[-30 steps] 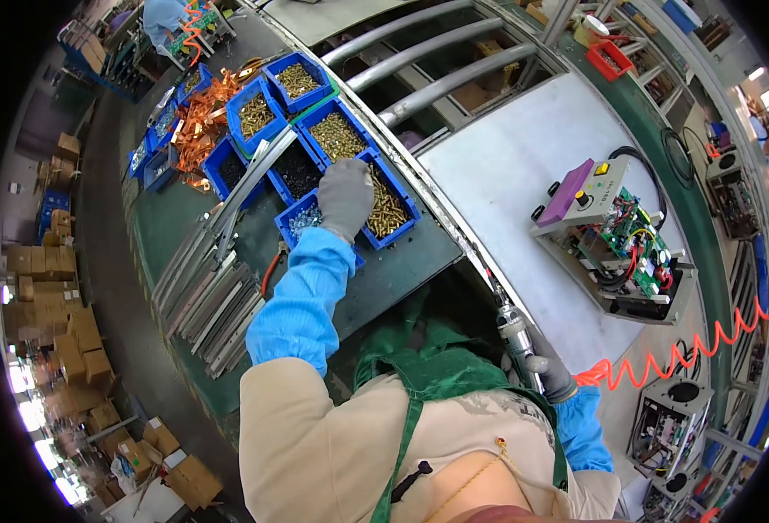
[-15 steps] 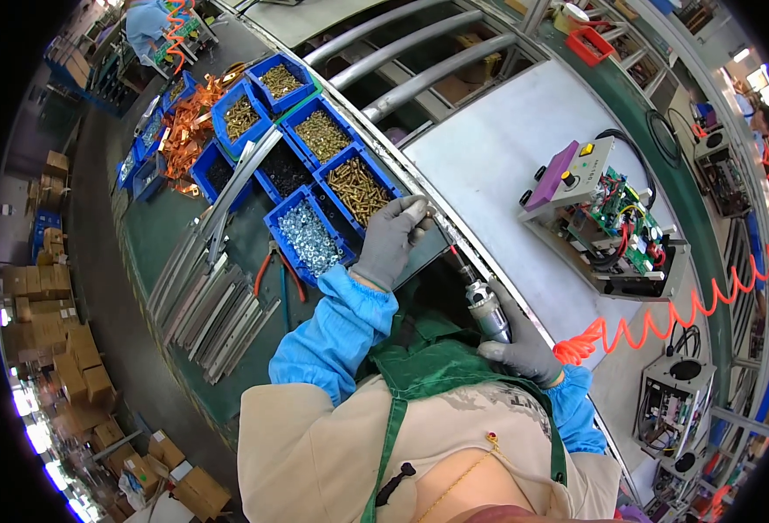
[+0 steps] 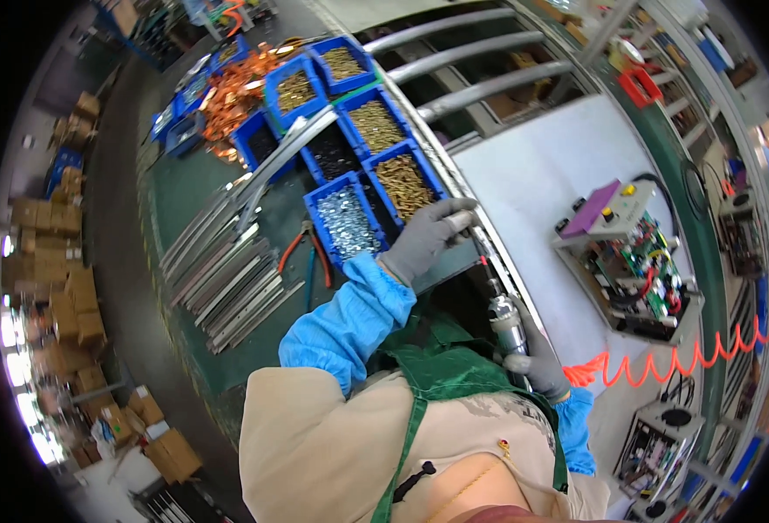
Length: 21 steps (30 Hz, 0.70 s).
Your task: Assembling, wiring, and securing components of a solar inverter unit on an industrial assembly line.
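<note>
My left hand [image 3: 428,241], in a grey glove, is closed in a pinch at the metal edge of the bench, beside the bin of brass-coloured screws [image 3: 406,185]. Whatever lies between its fingertips is too small to make out. Wrapped in my gloved right hand [image 3: 538,359] is a silver power screwdriver [image 3: 507,322] with a chuck. Its slim bit points up toward the left fingertips, a short way below them. Left of my left hand, a blue bin holds silver nuts [image 3: 346,222], and red-handled pliers [image 3: 292,248] lie next to it.
Metal strips [image 3: 227,288] are piled on the green mat at the left. More blue bins and copper pieces [image 3: 236,96] stand farther back. On the white surface at right sits an opened device with a circuit board [image 3: 641,261]. A coiled orange hose [image 3: 707,362] runs across the right side.
The view has shifted, so bins and device appear farther right. Both hands keep their grips and stay close together at the bench edge. The bit still points toward the left fingertips.
</note>
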Motion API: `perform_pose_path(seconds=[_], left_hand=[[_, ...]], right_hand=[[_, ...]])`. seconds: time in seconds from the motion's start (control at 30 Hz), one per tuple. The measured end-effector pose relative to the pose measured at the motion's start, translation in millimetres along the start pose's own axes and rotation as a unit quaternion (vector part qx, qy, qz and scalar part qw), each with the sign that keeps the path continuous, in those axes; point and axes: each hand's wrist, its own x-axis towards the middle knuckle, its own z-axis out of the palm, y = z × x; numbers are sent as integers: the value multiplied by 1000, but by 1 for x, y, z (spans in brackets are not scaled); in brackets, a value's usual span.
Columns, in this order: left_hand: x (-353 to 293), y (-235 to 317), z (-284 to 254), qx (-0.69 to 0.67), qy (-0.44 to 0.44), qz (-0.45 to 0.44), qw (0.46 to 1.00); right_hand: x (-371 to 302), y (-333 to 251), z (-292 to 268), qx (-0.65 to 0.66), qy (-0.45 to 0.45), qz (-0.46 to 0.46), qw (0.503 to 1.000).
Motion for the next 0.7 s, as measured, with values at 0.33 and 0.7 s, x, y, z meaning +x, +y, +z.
perform_pose_path(seconds=[0.33, 0.7], left_hand=[[-16, 50, -123, 550, 360, 313, 686], [-26, 93, -247, 759, 376, 58, 529]], right_hand=[[19, -11, 13, 13, 5, 14, 1000], [16, -17, 7, 11, 40, 9, 999]])
